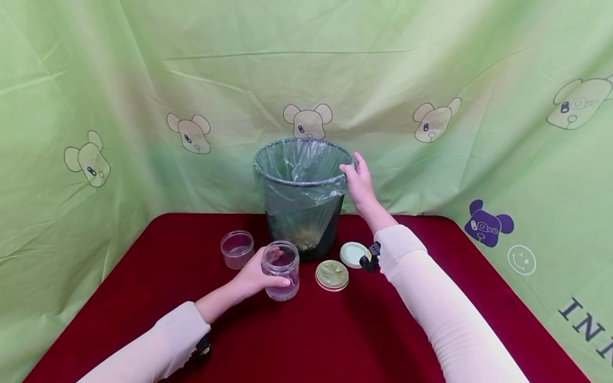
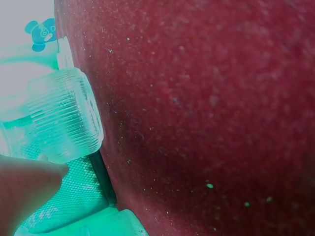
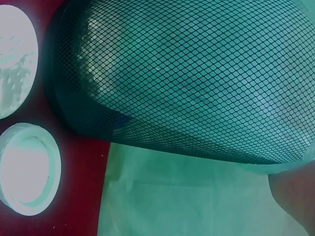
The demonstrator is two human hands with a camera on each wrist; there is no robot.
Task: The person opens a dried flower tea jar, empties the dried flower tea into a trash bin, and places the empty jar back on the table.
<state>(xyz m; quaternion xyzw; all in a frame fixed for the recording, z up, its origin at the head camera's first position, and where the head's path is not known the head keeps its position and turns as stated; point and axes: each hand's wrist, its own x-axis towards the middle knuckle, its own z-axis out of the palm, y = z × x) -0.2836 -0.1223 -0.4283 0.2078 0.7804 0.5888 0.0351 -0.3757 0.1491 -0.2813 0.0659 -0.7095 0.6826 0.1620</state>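
My left hand grips a clear, empty-looking jar just in front of the bin, thumb across its near side. In the left wrist view the jar's ribbed lower part shows beside the thumb. At the back, a black mesh wastebasket stands upright, lined with a clear plastic bag folded over its rim. My right hand holds that rim on the right side, thumb on top. Something pale lies low inside the basket, seen through the mesh.
A short clear tub stands left of the basket. Right of the jar lie a gold-rimmed lid and a whitish round lid. A red cloth covers the table, and a green printed curtain hangs behind.
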